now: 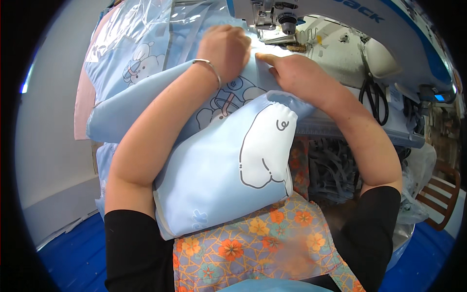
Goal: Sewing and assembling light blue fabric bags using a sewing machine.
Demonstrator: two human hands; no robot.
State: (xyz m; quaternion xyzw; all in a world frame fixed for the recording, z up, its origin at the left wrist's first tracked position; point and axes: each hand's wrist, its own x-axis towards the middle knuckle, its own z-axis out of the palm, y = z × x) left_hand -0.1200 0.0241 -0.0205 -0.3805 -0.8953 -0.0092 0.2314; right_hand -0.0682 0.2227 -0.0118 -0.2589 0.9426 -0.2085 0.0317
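Light blue fabric (pixel 209 170) with printed cartoon animals is bunched in front of me, and part of it rises up over my apron. At the fabric's far edge, close to the sewing machine's needle area (pixel 262 35), my left hand (pixel 226 51) is closed on the cloth; its fingertips are hidden. Just to the right, my right hand (pixel 296 75) grips the same fabric, its index finger stretched along the cloth toward the needle. The other fingers of that hand are mostly hidden.
The sewing machine's white and blue arm (pixel 408 44) overhangs the far right. Black scissors (pixel 373 100) lie on the machine table. Clear plastic (pixel 126 29) covers more printed blue fabric at the far left. Dark fabric strips (pixel 333 170) hang below the table, near a wooden chair (pixel 440 197).
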